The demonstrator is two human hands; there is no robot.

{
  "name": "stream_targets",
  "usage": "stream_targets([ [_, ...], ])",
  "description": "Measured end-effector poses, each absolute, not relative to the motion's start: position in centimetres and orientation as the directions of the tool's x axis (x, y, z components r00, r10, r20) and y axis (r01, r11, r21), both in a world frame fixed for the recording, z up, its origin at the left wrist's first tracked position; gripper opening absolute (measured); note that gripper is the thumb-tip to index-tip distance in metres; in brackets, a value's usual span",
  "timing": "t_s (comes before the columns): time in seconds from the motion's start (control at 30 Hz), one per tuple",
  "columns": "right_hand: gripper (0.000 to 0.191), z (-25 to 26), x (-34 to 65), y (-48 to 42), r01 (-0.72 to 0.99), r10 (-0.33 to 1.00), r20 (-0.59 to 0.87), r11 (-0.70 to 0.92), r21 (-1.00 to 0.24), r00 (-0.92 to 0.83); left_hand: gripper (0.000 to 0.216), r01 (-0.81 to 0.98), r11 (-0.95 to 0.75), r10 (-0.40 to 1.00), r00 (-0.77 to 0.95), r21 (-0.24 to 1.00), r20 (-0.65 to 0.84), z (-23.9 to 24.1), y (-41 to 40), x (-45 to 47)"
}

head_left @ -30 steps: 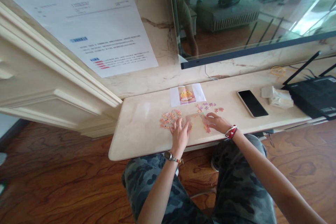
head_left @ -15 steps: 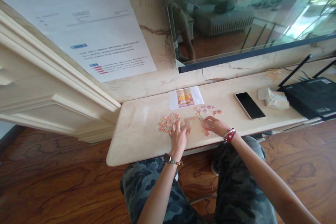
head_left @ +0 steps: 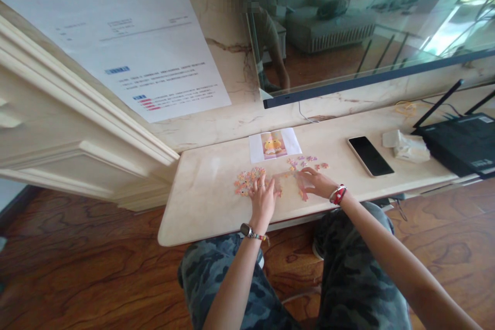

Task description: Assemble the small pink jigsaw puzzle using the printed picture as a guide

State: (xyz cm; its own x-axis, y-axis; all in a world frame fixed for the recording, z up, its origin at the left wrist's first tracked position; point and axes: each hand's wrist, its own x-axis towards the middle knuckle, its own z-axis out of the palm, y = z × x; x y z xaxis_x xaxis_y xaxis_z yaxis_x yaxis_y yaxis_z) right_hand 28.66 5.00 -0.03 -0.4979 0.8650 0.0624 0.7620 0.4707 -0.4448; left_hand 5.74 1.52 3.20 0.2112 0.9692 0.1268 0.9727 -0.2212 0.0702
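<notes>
My left hand (head_left: 263, 200) rests on the table with its fingers spread. Its fingertips lie by the right edge of a heap of loose jigsaw pieces (head_left: 244, 182). Between my hands is a partly joined puzzle border (head_left: 302, 195) around a pale middle, pink and orange along its sides. My right hand (head_left: 320, 184) reaches over the border's right side, thumb apart from the curved fingers; I make out no piece in it. Beyond it lie several purple and pink pieces (head_left: 302, 161) and a few orange ones (head_left: 322, 166). A printed picture of a yellow figure (head_left: 274, 144) lies behind.
On the long cream table (head_left: 204, 206) are a phone (head_left: 370, 156), a white tissue pack (head_left: 410, 147) and a black router (head_left: 464, 144) at right. A television (head_left: 348, 26) hangs above the table. A printed sheet (head_left: 116, 36) is on the wall; a cream panel (head_left: 88, 149) stands left.
The right hand's fingers have shifted slightly over the border's upper right corner. The left hand stays nearly in place. The whole view has moved a little.
</notes>
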Motion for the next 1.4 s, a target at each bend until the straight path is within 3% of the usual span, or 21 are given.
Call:
stream_targets([
  [0.1, 0.061, 0.4, 28.6, 6.0, 0.771, 0.84, 0.012, 0.502, -0.391, -0.542, 0.039, 0.974, -0.221, 0.972, 0.216, 0.051, 0.095, 3.6, 2.6, 5.8],
  [0.37, 0.052, 0.8, 28.6, 7.1, 0.73, 0.77, -0.056, 0.576, -0.367, -0.636, 0.033, 0.963, -0.258, 0.966, 0.255, 0.082, 0.047, 3.5, 3.8, 5.6],
  [0.9, 0.053, 0.4, 28.7, 6.7, 0.692, 0.803, 0.075, 0.552, -0.465, -0.591, 0.035, 0.966, -0.246, 0.969, 0.242, 0.082, 0.057, 3.7, 3.9, 5.6],
  [1.03, 0.047, -0.1, 30.0, 6.0, 0.726, 0.883, 0.18, 0.46, -0.512, -0.432, 0.036, 0.967, -0.242, 0.969, 0.238, 0.074, 0.067, 3.3, 3.9, 5.6],
  [1.13, 0.034, -0.4, 32.4, 5.7, 0.821, 0.959, 0.239, 0.258, -0.51, -0.152, 0.035, 0.973, -0.221, 0.974, 0.218, 0.066, 0.059, 3.5, 3.8, 5.7],
  [1.23, 0.035, -0.9, 34.9, 5.7, 0.902, 0.967, 0.239, 0.024, -0.431, 0.088, 0.036, 0.977, -0.204, 0.978, 0.201, 0.067, 0.056, 4.0, 3.6, 5.8],
  [1.4, 0.029, -1.5, 36.1, 5.9, 0.919, 0.98, 0.175, -0.017, -0.393, 0.093, 0.04, 0.981, -0.179, 0.983, 0.175, 0.074, 0.061, 4.5, 2.3, 5.5],
])
